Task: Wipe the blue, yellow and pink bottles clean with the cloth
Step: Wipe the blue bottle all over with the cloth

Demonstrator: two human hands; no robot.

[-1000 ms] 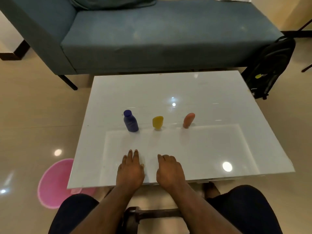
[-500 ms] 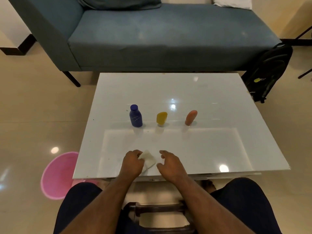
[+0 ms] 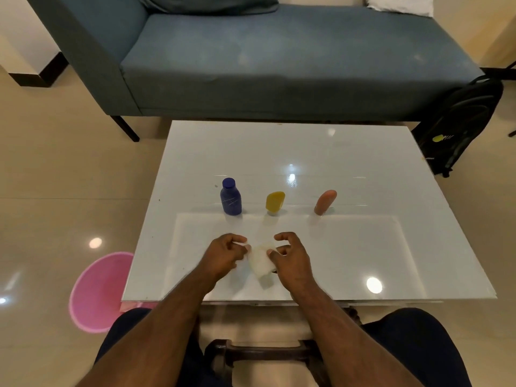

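Both hands, left grip (image 3: pixel 226 255) and right grip (image 3: pixel 290 254), pinch the white cloth (image 3: pixel 261 261) above the table (image 3: pixel 363 247); the 3 bottles' label text is unreadable.

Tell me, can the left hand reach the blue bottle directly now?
Probably yes. Only bare table lies between the left hand and the blue bottle, but that hand is pinching the cloth.

Shiny cream floor (image 3: pixel 55 177), bright light spots on it. Big blue-grey sofa (image 3: pixel 279 65) at back, grey cushion (image 3: pixel 212 4) and white pillow (image 3: pixel 399 5) on top. White glossy table (image 3: pixel 349 163) in front of sofa. Black backpack (image 3: pixel 460 124) beside sofa end. Pink tub (image 3: pixel 97 291) on floor near table corner.
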